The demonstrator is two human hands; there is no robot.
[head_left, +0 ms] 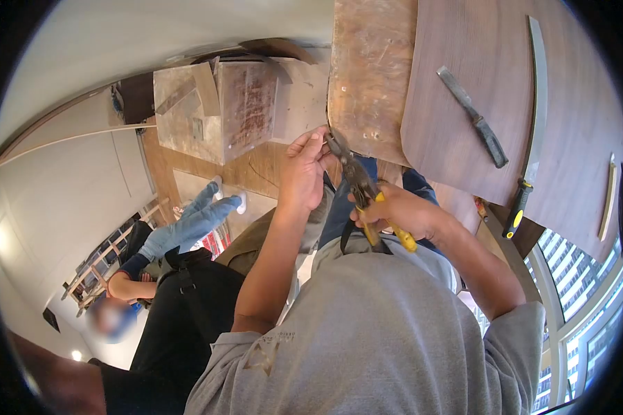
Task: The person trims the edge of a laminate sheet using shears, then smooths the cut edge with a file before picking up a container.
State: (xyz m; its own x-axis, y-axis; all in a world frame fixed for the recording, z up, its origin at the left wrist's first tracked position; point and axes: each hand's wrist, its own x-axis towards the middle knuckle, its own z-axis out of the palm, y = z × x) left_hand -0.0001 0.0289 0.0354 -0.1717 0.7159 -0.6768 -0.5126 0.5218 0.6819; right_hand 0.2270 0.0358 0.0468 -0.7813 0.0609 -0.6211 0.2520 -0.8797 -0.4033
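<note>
Head camera view shows two bare hands working together in front of a grey shirt, at the near edge of a worn board [374,76]. One pair of yellow-handled pliers [358,174] is between them, its metal head up beside that edge. The right hand [403,211] is closed around the handles, its forearm angled in from the lower right. The left hand [304,166] is raised on a nearly upright forearm, fingers bent, thumb and fingertips pinched together next to the head of the pliers; they may hold something small, but it is too small to tell.

Three loose items lie on the brown panel [484,34] to the right: one chisel-like tool [474,114], one long-bladed tool [535,124] with a black and yellow handle overhanging the panel's edge, and one thin wooden strip [608,197].

Past the left hand stands one box-shaped wooden piece [249,107], with at least two flat scraps [205,88] on it; whether it is hollow cannot be seen. Two other people are at the left: one person in blue jeans [201,225], and a nearer person in black [187,304].
</note>
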